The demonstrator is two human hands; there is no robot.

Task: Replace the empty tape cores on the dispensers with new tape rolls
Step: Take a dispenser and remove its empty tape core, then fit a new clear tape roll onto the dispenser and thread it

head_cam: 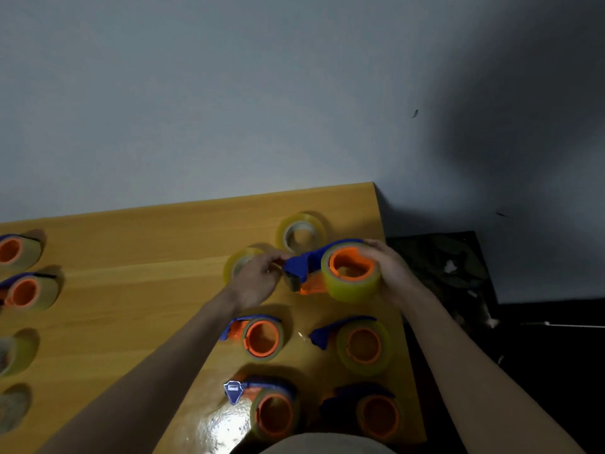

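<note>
Above the far right part of the table I hold a blue and orange tape dispenser (302,265) with a full clear tape roll (355,283) on its orange hub. My right hand (389,270) grips the roll from the right side. My left hand (257,278) pinches at the dispenser's blue front end, fingers curled; what lies between the fingertips is too small to tell. Two loose clear tape rolls lie behind: one (301,231) flat at the back, another (237,262) partly hidden by my left hand.
Several loaded dispensers sit on the wooden table (131,290): two (262,337) (360,345) below my hands, two more (271,411) (376,414) nearest me, others (23,290) along the left edge. The table's right edge drops to a dark floor (523,355). A grey wall stands behind.
</note>
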